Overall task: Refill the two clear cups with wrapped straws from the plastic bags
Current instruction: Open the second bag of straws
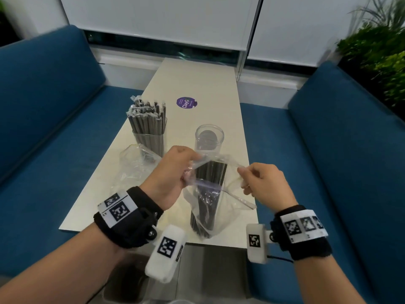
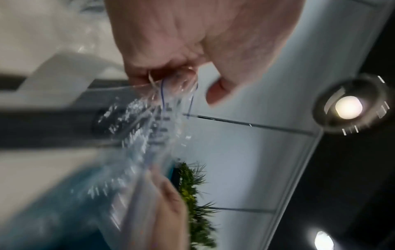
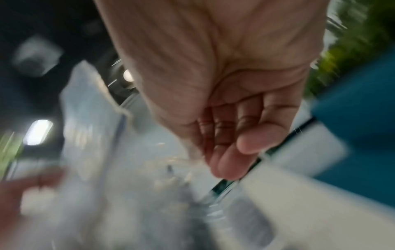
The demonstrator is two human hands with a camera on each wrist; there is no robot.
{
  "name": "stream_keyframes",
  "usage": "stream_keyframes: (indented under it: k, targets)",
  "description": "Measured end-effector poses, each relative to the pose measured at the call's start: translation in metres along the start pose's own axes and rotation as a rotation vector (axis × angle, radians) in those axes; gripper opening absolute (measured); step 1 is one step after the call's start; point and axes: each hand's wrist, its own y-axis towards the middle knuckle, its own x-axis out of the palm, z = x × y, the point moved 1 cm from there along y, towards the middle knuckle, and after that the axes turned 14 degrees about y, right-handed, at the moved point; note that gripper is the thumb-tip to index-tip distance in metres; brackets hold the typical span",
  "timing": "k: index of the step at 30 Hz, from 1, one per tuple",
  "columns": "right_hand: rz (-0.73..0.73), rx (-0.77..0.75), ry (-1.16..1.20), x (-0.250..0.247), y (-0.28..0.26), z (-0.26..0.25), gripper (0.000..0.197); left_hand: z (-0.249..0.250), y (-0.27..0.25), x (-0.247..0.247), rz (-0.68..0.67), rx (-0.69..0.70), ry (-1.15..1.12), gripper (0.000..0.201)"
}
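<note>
Two hands share one grip on the full bag [image 1: 206,202]: your left hand [image 1: 173,172] has its fingers curled round the left side of the bag's mouth, and your right hand [image 1: 263,183] pinches the right side, as far as the blurred wrist views allow, so the mouth is drawn apart between them. Inside it stands one bundle of dark wrapped straws [image 1: 208,187], upright, the bag's foot resting on the surface [image 1: 197,84] near its front edge.

Just behind that bag stands the empty cup [image 1: 209,139], one of two clear cups; nothing is in it yet. The other, the filled cup [image 1: 151,137], stands to its left and a little further back, packed with grey wrapped straws. One spent bag [image 1: 133,165] lies crumpled in front of that cup, beside your left wrist.

So I judge you about halfway: one cup refilled, one bag emptied; one cup and one bag left. What remains is to lift the bundle out and stand it in the second cup.
</note>
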Motion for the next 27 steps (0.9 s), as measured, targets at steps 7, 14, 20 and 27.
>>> stream_keyframes:
  k: [7,14,20,27]
  targets:
    - [-0.120,0.100,0.870,0.004,-0.008,-0.013,0.020,-0.014,-0.004,0.006,0.043,0.168,0.510,0.028]
    - [-0.001,-0.200,-0.020,0.015,-0.023,-0.009,0.027,-0.005,0.005,0.009,0.036,-0.033,-0.026,0.018]
    - [-0.297,-0.090,0.000,0.012,-0.027,-0.007,0.034,-0.008,0.004,0.010,0.006,-0.010,-0.127,0.016]
    - [0.076,-0.002,0.260,-0.009,-0.002,0.018,0.007,-0.016,0.013,0.000,0.005,-0.037,0.136,0.013]
